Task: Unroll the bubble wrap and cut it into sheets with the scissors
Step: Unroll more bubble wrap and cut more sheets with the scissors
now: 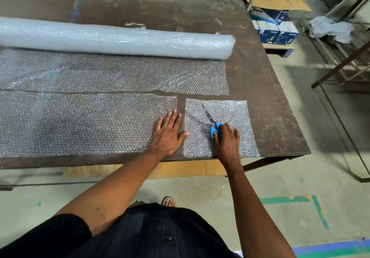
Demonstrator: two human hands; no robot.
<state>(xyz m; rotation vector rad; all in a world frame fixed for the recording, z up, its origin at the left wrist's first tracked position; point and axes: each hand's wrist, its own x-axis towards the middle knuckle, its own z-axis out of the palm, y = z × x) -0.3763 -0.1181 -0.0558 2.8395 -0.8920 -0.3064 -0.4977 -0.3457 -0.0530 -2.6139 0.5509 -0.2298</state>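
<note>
At the lower centre of the frame, we press our left hand [167, 135] flat, fingers spread, on the long cut strip [80, 123] of bubble wrap. Just right of it, our right hand [227, 139] curls its grip around the blue-handled scissors [212, 121], blades closed, over a small cut sheet [236, 117]. Across the upper left, the roll [120, 37] lies on the table [260, 77].

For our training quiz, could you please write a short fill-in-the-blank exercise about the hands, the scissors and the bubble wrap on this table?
1. The right hand holds scissors with ____ handles.
2. The left hand lies flat on the ____ cut strip, not the small sheet.
3. The scissors lie over the ____ sheet.
4. The roll lies on the table's ____ side.

Answers: blue; long; small; far
</note>
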